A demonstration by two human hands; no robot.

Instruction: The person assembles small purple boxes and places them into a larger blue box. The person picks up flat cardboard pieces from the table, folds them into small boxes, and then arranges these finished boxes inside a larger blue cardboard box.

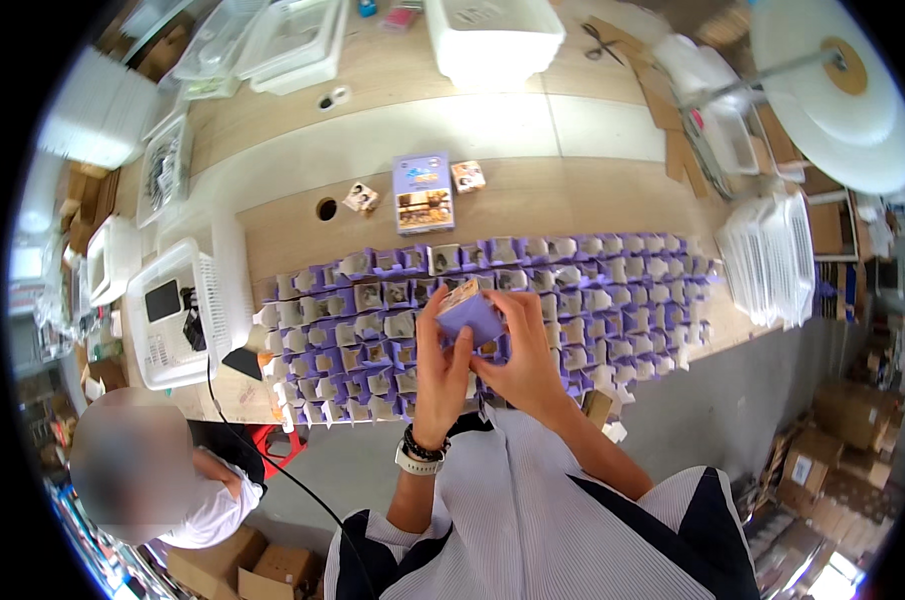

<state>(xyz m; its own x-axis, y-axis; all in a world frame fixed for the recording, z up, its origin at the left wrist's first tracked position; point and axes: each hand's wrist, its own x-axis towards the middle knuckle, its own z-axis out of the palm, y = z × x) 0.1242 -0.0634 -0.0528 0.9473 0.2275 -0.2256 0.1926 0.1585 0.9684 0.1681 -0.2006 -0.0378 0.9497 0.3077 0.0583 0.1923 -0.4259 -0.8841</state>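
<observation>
Between my two hands is a small purple box (470,315) with a printed orange-brown face, held above the near rows on the table. My left hand (441,365) grips its left side, the thumb against the front. My right hand (523,350) has its fingers on the box's right side. Under and around them stand many small open purple cartons (623,300) in tight rows, flaps up, grey-white inside. Beyond the rows lie a larger purple printed box (423,195) and two small printed boxes, one on its left (361,197) and one on its right (468,177).
White plastic baskets (173,330) stand at the left, one with a black device in it. A white bin (497,40) and scissors (601,44) are at the back. Stacked white trays (770,260) sit at the right. A person (198,485) is at lower left beside a black cable (303,483).
</observation>
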